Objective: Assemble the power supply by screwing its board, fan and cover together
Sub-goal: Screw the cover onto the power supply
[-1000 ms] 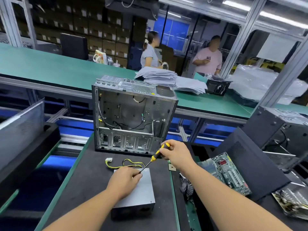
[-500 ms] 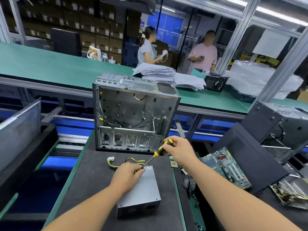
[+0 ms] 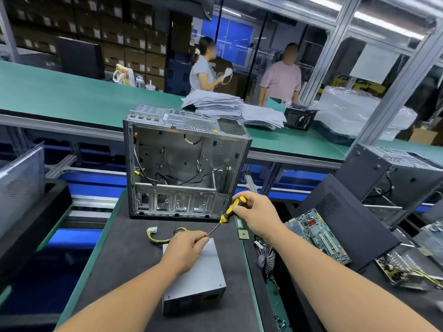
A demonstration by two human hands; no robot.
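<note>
Basically mid-screw: right hand (image 3: 257, 216) was curled round the yellow-black screwdriver (image 3: 229, 211), shaft angled down toward 8 o'clock. Left hand (image 3: 185, 249) rested on the power supply (image 3: 200, 281), fingertips pinched at the driver tip; whether a screw was in there, couldn't tell. Supply sat on the dark mat (image 3: 124, 257), at 6 o'clock from the open PC case (image 3: 184, 164), cable (image 3: 165, 236) trailing toward 10 o'clock. Risks: the slanted tip could cam out and jab the fingers, or the screw could cross-thread.

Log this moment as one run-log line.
step: screwing cover | right hand: grips screwdriver | left hand: steadies tip at far edge of power supply | screw: hidden
</note>
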